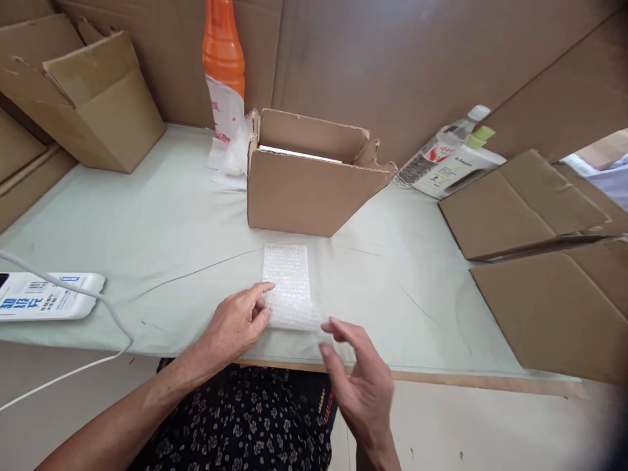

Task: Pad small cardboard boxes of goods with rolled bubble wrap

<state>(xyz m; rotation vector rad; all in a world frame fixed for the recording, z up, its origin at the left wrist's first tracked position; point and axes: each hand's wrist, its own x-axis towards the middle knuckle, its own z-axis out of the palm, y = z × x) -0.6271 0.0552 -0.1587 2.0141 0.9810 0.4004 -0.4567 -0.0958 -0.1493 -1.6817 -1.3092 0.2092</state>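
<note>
left hand [240, 320] is pinching the near left edge of the bubble wrap strip [289, 284], thumb and fingers closed on it; strip is lying flat on the pale green table [161, 229], just in front of the open cardboard box [307, 186]. right hand [358, 376] is hovering open just right of the strip's near end, fingers spread, gripping nothing. orange bottle [223, 46] is standing behind the box, white power strip [44, 296] sitting far left.

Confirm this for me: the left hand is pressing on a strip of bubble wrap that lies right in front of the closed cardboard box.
Not quite. The head view shows the cardboard box open, flaps up. The rest holds: the left hand presses the bubble wrap lying just in front of it.
</note>
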